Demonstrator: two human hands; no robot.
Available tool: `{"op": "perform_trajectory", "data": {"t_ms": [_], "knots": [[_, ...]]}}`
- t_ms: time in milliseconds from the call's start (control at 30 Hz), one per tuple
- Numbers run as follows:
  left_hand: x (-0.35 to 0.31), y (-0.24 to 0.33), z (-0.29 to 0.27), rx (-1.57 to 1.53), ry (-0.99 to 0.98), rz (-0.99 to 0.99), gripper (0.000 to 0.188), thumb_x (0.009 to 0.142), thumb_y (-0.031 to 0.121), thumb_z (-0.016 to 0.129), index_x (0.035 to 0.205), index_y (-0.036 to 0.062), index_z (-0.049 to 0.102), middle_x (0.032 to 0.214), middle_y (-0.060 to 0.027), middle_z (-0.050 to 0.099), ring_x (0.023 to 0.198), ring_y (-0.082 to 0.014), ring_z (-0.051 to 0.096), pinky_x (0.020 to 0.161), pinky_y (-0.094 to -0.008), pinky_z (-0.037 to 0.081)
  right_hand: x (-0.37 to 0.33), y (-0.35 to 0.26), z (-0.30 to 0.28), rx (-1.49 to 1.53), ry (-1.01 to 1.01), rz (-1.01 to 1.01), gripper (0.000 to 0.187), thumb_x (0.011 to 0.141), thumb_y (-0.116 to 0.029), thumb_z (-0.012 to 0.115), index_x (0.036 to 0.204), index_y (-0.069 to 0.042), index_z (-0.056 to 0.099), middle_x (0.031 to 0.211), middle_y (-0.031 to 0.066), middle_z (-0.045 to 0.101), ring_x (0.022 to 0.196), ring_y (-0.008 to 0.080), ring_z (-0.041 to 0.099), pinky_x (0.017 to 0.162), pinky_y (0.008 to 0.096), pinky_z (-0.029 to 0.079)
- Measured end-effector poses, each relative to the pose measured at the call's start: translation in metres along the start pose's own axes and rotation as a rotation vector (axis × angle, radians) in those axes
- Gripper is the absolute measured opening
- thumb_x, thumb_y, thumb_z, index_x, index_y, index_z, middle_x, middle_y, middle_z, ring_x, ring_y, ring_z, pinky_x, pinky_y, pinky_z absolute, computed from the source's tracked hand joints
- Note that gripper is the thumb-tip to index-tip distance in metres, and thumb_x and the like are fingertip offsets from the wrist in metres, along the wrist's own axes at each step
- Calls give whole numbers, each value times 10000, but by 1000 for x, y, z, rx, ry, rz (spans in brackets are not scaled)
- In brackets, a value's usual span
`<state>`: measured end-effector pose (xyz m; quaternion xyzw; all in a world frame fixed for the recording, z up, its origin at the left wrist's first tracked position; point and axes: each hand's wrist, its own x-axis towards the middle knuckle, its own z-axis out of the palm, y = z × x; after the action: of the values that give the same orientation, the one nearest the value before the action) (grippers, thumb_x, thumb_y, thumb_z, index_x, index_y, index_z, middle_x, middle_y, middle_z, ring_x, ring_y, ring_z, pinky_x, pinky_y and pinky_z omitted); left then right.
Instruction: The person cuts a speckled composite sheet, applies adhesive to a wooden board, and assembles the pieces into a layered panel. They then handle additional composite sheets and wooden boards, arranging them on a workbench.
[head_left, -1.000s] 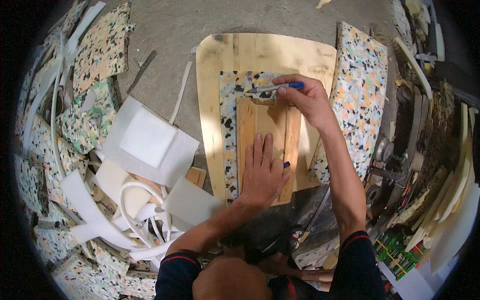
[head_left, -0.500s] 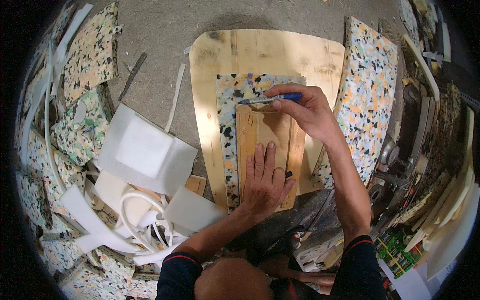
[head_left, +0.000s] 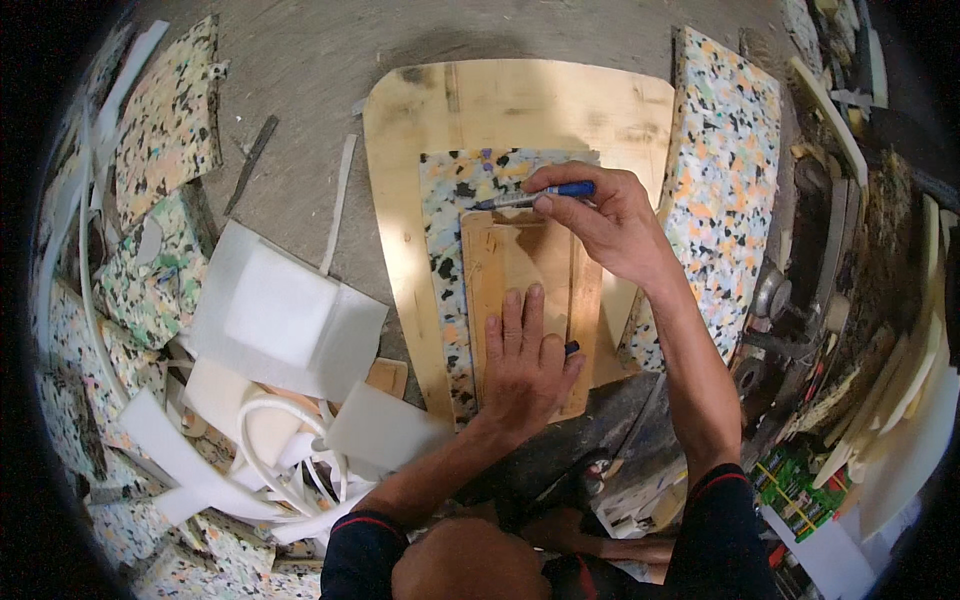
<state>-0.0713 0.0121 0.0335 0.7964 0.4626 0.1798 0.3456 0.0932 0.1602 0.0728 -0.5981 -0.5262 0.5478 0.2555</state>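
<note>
My left hand (head_left: pixel 523 378) lies with its fingers stretched out on a wooden template (head_left: pixel 482 300), a flat board with raised strips. By its thumb pokes out a small dark blue cylinder (head_left: pixel 572 348), like a pen cap; I cannot tell whether it is gripped. In my right hand (head_left: pixel 607 222) is a blue and white marker pen (head_left: pixel 545 195), pinched and held at a low slant. Its tip is close to the template's far left corner, over the speckled foam sheet (head_left: pixel 447 230) beneath. The foam lies on a larger pale wooden board (head_left: pixel 400 130).
To the right leans a long speckled foam slab (head_left: pixel 722 150). Left are white foam sheets (head_left: pixel 295 300), curled white strips (head_left: pixel 270 415) and more speckled foam pieces (head_left: pixel 170 130). A thin dark strip (head_left: pixel 252 165) lies on the floor. Metal machinery (head_left: pixel 775 300) stands at the right.
The whole view has shifted a little. Along the template's far edge, the marker tip has moved slightly right from the corner. My left hand stays in place on the template.
</note>
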Motion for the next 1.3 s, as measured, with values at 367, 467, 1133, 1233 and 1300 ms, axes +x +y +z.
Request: {"op": "perform_trajectory", "data": {"t_ms": [367,467,1133,1233,1300], "knots": [[-1,1,5,58,-34,-25,412,819,358,777,887,-10,604,1516,-346,388,1394,-568,357,1061,-699,316,-22,16,-42,114,158,61,187,941,-87,695,1102,2,730,932,11,730,815,48,616,731,204,495],[-1,1,7,49,-61,-36,440,819,367,782,902,-29,610,1534,-361,341,1420,-596,288,1052,-736,303,-19,19,-36,68,101,6,189,937,-87,696,1098,5,728,942,16,734,823,67,623,733,216,498],[-3,0,8,85,-43,-29,384,843,339,776,856,5,586,1514,-370,380,1429,-577,306,1101,-704,262,-39,27,-72,5,214,90,180,933,-102,704,1085,-9,731,866,2,704,776,46,589,671,209,452],[-3,-1,10,49,-37,-22,424,817,339,786,912,-31,602,1539,-367,337,1436,-604,252,1076,-750,251,-42,26,-80,-42,222,169,177,936,-107,707,1078,-4,729,875,3,703,787,53,593,693,215,461],[-4,-2,10,37,-34,-18,421,818,334,785,915,-30,598,1538,-367,337,1436,-605,251,1075,-753,247,-47,23,-89,-109,238,251,177,944,-107,708,1081,4,725,911,5,705,822,69,604,740,224,480]]}}
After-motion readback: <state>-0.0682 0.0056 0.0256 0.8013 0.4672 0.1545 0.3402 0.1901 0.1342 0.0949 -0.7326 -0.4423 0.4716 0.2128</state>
